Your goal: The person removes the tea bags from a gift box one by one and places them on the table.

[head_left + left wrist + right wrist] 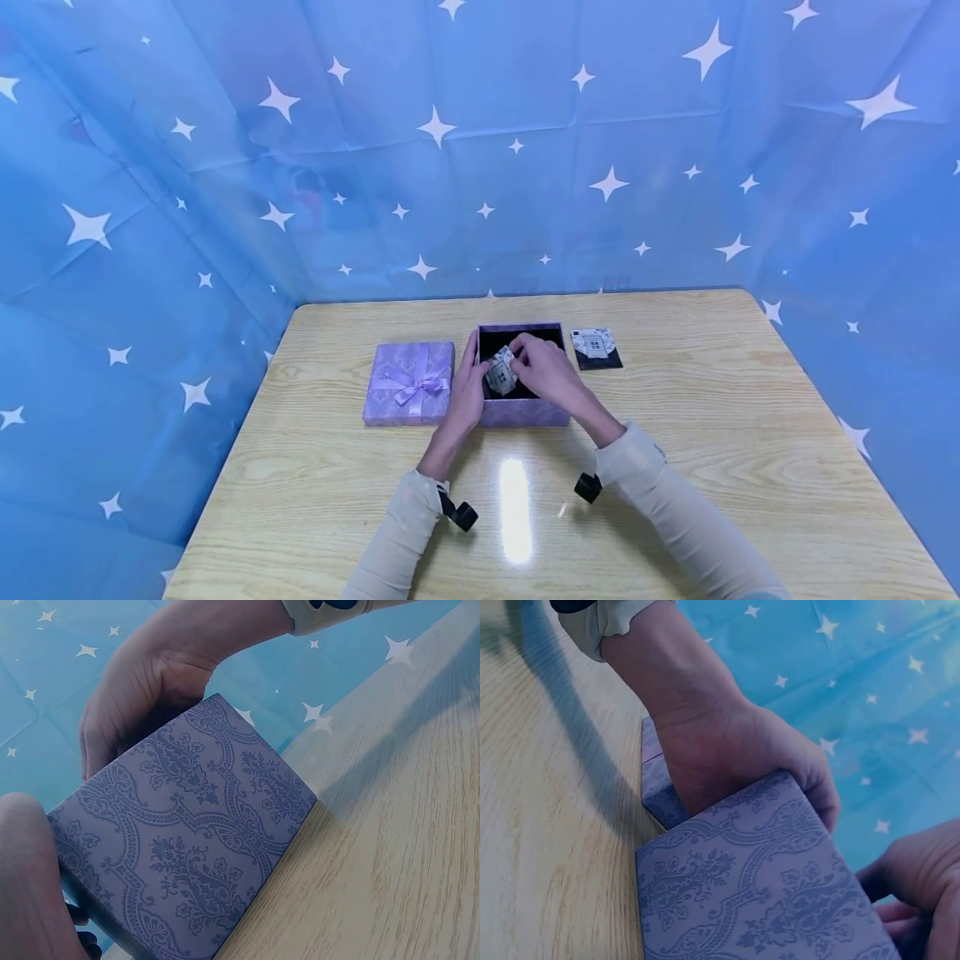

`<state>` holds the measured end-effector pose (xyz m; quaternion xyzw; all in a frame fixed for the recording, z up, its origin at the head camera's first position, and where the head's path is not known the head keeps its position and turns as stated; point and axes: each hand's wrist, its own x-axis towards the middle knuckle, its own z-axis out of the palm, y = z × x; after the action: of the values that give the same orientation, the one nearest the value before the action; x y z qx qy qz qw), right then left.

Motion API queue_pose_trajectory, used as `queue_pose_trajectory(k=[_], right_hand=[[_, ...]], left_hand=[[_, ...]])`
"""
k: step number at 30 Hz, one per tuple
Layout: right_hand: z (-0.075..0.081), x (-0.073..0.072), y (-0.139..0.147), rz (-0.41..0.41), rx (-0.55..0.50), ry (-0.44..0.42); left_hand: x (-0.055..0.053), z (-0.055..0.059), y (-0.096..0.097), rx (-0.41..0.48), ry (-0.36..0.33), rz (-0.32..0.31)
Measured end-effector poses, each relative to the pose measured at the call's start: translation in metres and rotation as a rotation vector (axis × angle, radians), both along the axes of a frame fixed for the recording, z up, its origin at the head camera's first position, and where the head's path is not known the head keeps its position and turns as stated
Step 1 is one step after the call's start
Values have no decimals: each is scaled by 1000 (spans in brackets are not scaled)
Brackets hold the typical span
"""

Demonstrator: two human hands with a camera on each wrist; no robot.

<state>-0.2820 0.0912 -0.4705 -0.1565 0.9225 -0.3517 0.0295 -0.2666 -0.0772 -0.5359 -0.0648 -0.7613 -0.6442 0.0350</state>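
A purple patterned box (525, 412) stands lidless on the table, its inside black. My left hand (467, 393) grips its left wall, fingers along the outside and thumb over the rim; in the left wrist view part of this hand (30, 885) shows at the box's side. Over the opening, my right hand (546, 367) pinches a small grey-and-white printed packet (501, 372) with a dark label. The left thumb lies right at the packet's edge. In the left wrist view the box's front face (180, 825) hides the right fingertips.
The purple lid (401, 400), tied with a lilac ribbon bow (420, 387), lies left of the box. A flat square packet (596, 348) with a similar print lies to the right. Behind the wooden table (300, 500) hangs a blue curtain (525, 183) with white stars.
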Motion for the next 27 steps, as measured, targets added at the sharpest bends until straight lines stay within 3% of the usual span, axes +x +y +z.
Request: queue_pose_trajectory(k=[7, 14, 27], right_hand=[[5, -1, 5, -1, -48, 36], [12, -2, 15, -13, -102, 13], [20, -11, 43, -112, -177, 23]], left_hand=[[-1, -1, 0, 16, -3, -8], [-1, 1, 0, 5, -6, 6], [0, -1, 0, -7, -10, 2]])
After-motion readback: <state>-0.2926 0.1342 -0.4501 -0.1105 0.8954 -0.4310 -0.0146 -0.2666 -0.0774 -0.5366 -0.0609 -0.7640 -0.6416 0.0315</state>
